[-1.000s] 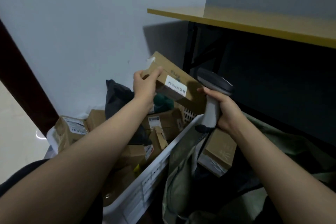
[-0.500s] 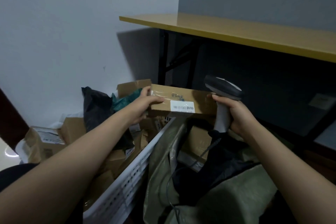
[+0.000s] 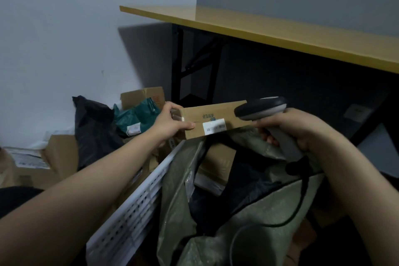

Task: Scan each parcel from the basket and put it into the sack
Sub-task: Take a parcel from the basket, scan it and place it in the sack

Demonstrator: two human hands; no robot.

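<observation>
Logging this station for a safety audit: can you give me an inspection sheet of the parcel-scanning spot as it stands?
Surface: yellow tabletop behind the hands.
Job's things: cardboard parcel, label towards the camera, held beside the scanner; white basket holds other parcels; green sack holds a box.
Clutter: black bag and green mailer in the basket.
Hands: left hand grips the parcel's end; right hand grips the scanner's handle.
Cables: black cable drapes across the sack.
Surroundings: grey wall, black table legs.
</observation>
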